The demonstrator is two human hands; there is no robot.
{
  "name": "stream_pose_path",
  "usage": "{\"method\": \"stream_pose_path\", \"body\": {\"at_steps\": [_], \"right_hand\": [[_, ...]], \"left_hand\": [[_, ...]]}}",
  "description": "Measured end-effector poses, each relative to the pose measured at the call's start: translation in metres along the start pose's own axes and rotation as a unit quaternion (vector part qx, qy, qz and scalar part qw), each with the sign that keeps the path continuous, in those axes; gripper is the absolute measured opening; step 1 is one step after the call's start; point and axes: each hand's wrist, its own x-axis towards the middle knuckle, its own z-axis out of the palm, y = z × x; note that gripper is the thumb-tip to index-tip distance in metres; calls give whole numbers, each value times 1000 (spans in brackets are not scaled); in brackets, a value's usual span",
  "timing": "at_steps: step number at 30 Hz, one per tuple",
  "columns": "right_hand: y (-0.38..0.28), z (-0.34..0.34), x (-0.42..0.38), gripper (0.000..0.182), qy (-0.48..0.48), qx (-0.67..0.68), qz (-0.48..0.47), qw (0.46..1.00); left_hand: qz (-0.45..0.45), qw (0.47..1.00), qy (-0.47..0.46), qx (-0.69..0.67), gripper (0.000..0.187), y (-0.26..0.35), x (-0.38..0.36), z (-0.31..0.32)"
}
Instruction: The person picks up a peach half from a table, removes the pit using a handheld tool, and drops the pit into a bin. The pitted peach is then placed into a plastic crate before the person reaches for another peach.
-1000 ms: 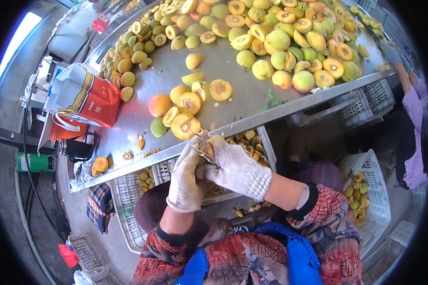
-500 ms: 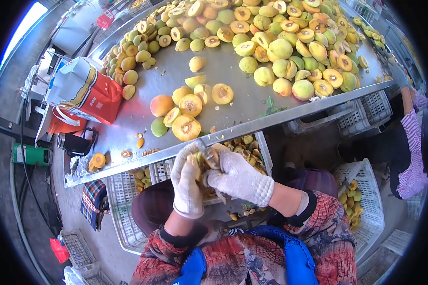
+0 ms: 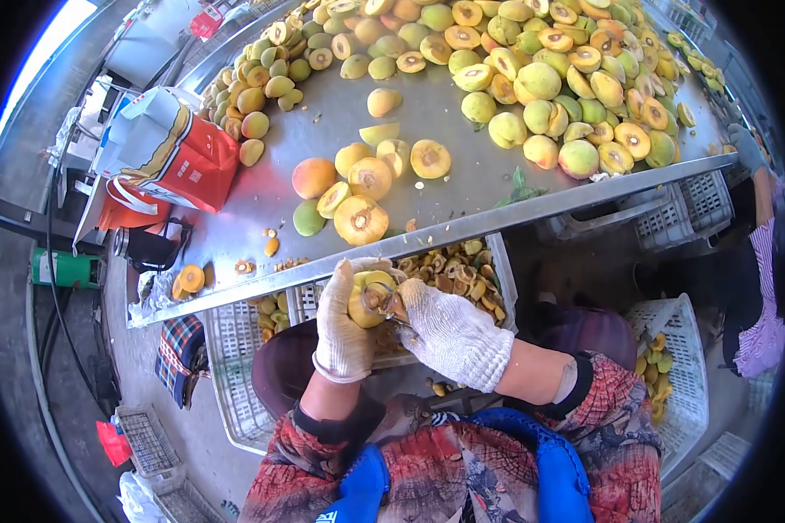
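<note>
My left hand (image 3: 344, 329), in a white knitted glove, holds a yellow peach half (image 3: 368, 299) just below the metal table's front edge. My right hand (image 3: 456, 336), gloved the same way, is closed around a small tool with a curved metal loop (image 3: 379, 299), and the loop rests at the cut face of the fruit. Beyond the edge lies a small group of cut and whole peaches, the nearest a halved one (image 3: 361, 220). Beneath my hands a crate (image 3: 502, 279) holds peelings and pit scraps.
A large peach pile (image 3: 576, 96) covers the table's far right. A red and white bag (image 3: 192, 166) stands at left. The table's raised metal rim (image 3: 462, 228) runs before me. White crates (image 3: 685, 383) flank my legs. Another person's sleeve (image 3: 759, 305) shows at far right.
The view has shifted, so the table contents appear further right. My left hand has opened the fruit's cut face to view, and the tool's loop now shows against it.
</note>
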Motion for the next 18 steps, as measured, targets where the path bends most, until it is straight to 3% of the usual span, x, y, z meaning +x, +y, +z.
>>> {"method": "stream_pose_path", "body": {"at_steps": [3,6,15,18], "right_hand": [[4,7,-2,34,11,-17,-18,1000],[4,7,-2,38,-44,-10,48,998],[10,18,-10,46,-86,-13,60,994],[16,27,-16,35,-33,-27,28,999]], "left_hand": [[12,999,-1,31,49,0,0,-1],[31,996,-11,88,48,0,-2,-1],[17,983,-6,181,48,0,-8,1],[25,968,-22,247,47,-1,-11,-5]]}}
